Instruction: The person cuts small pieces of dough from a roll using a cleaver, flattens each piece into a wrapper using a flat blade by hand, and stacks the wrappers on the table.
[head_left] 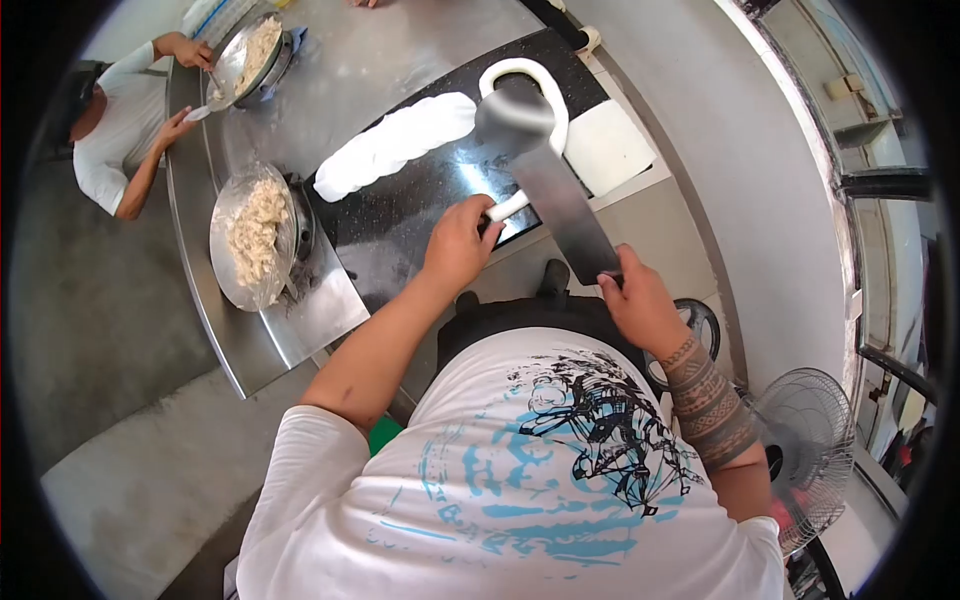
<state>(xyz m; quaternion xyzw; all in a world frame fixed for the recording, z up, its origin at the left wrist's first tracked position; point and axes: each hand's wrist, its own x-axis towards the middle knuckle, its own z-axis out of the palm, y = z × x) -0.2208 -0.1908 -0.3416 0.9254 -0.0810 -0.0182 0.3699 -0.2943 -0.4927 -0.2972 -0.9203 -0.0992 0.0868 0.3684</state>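
A long white rope of dough lies curved in a hook on the black worktop, partly hidden behind the tool. My left hand is at its near end, fingers curled around the tip. In my right hand is a large broad-bladed knife, gripped at its near end. Its dark metal blade stretches over the dough rope; the far end looks rounded and is blurred. Whether blade and dough touch, I cannot tell. To the left of the rope, a row of thick white dough pieces lies side by side.
A white board lies right of the dough. Bowls of pale shredded filling, one nearer and one farther, stand on the steel table. Another person works at the farther bowl. A fan stands at my right.
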